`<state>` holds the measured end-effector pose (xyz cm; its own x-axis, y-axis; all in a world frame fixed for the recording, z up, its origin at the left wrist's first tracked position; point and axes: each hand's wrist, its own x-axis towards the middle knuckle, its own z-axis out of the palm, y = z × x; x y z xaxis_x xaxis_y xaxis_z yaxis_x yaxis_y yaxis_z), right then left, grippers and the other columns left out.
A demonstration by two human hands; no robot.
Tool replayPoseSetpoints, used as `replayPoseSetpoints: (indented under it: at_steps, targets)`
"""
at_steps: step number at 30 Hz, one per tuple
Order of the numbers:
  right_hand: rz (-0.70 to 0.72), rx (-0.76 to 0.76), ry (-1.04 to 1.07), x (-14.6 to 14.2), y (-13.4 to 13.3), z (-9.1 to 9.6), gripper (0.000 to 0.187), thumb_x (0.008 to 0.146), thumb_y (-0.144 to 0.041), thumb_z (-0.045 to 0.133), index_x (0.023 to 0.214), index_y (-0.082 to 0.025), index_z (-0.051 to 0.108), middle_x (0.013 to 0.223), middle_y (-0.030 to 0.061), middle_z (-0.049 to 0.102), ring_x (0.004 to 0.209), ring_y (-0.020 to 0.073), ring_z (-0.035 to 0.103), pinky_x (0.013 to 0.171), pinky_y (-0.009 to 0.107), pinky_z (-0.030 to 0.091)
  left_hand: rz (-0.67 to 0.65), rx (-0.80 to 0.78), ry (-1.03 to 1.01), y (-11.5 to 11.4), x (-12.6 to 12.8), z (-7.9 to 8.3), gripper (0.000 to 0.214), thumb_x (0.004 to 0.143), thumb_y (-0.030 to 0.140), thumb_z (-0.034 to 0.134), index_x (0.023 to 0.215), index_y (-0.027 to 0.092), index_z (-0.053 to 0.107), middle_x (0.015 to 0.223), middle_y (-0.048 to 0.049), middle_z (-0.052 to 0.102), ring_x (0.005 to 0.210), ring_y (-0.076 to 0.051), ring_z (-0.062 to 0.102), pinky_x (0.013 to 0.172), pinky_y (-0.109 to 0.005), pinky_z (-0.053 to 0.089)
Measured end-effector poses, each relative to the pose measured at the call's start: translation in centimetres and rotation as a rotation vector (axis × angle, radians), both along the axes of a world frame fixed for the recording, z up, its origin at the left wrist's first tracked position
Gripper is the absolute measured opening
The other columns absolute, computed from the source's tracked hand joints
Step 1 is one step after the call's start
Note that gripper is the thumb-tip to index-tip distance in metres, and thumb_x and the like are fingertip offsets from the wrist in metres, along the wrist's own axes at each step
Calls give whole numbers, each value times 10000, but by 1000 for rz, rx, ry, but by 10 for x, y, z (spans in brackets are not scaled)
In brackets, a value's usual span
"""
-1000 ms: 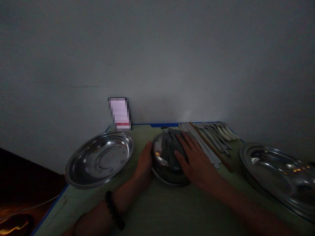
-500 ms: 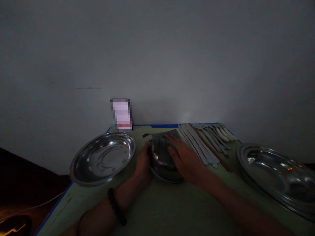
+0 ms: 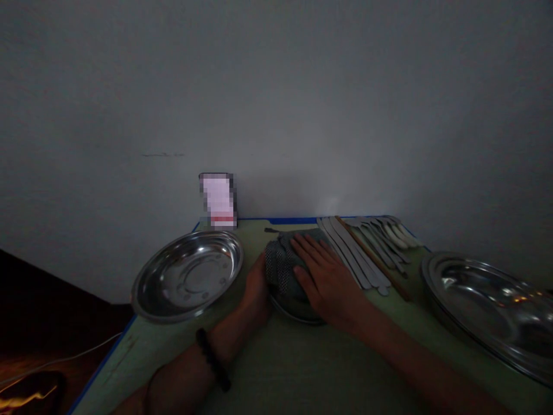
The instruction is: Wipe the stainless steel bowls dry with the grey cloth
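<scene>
A metal bowl stands upside down at the middle of the table, its rim showing at the near side. Over its dome lies a dark grey patterned cloth. My left hand is curled against the bowl's left side, with its fingertips hidden behind the bowl and cloth. Spread flat on the cloth, my right hand presses from the top right, fingers pointing up and left, thumb apart.
A wide steel basin sits to the left, and another steel basin to the right. Behind my right hand lie table knives, a chopstick, and several spoons and forks. A phone leans on the wall.
The cloth has spread down over the left and near part of the bowl, covering shiny metal that showed before. My right hand stays flat on it. The view has shifted slightly.
</scene>
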<state>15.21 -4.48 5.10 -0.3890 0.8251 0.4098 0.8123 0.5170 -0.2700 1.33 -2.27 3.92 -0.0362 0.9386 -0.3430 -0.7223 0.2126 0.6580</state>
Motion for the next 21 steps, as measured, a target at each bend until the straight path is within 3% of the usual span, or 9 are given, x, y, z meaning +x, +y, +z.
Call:
replayPoseSetpoints:
  at_steps: [3,6,9,13,17,21]
  targets:
    - [17,-8,5,2,9,8,549,976,-397,323,1436,-106,395,1518,97,380,1416,233,310,1171,470,260,56,-5,104,0,1,0,150,824,167,597,895,169,729,969,-57,767,955,-193,688,934,-315,496]
    - [17,-8,27,1,26,19,536,955,-433,376,1379,-118,469,1446,123,480,1349,259,407,1138,477,307,79,-24,191,1,3,0,156,832,145,585,892,181,724,1004,-51,761,978,-180,680,942,-305,486]
    - [-43,-45,75,-4,43,22,478,945,-430,397,1268,-120,563,1285,136,601,1207,279,530,1060,478,392,72,-32,255,2,2,-1,168,876,228,560,908,185,720,1029,-69,754,1020,-202,671,953,-330,483]
    - [-110,-76,152,-4,57,18,461,941,-424,391,1224,-116,586,1246,151,624,1170,290,562,1029,467,420,69,-66,319,2,0,-4,259,914,353,523,937,184,718,1098,-85,735,1089,-221,646,1002,-345,450]
    - [-150,-146,225,14,52,9,531,940,-461,363,1299,-108,532,1317,158,587,1224,301,537,1066,479,392,79,-50,359,1,-1,-8,309,913,406,512,940,173,713,1114,-107,726,1089,-240,647,992,-362,459]
    - [-263,-252,366,34,24,-8,643,938,-521,312,1396,-86,430,1407,186,506,1324,305,453,1126,510,314,82,-99,396,0,0,-9,365,921,447,469,980,165,692,1130,-127,714,1074,-237,653,970,-373,475]
